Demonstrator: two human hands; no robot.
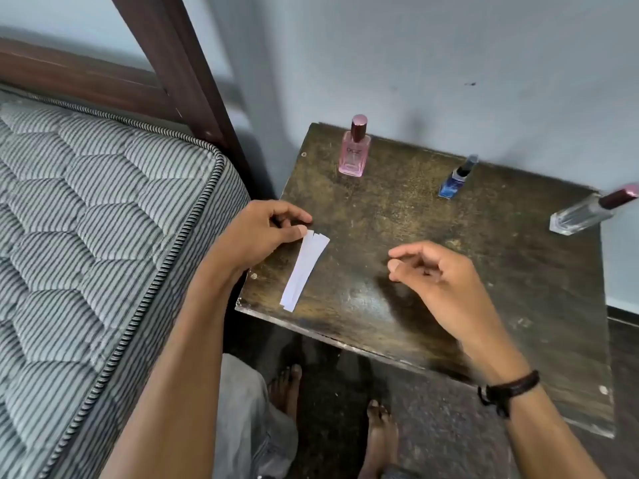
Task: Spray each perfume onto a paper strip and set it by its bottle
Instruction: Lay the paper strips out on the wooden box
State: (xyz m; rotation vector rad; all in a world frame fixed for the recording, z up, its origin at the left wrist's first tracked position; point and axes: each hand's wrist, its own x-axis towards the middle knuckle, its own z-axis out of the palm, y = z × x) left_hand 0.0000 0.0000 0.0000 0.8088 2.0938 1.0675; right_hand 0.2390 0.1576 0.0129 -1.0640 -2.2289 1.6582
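Note:
A small stack of white paper strips [304, 271] lies near the left front corner of the dark wooden table [432, 288]. My left hand [262, 233] pinches the top end of the strips with thumb and fingers. Over the middle of the table hovers my right hand [432, 271], fingers loosely curled and holding nothing. At the back stand a pink perfume bottle [354, 150] with a dark red cap, a small blue bottle [456, 179], and at the right edge a clear bottle [587, 212] with a dark red cap.
A striped mattress [86, 236] on a dark wooden bed frame [186, 70] borders the table on the left. A pale wall stands just behind the bottles. My bare feet [287, 385] are on the floor below the table's front edge.

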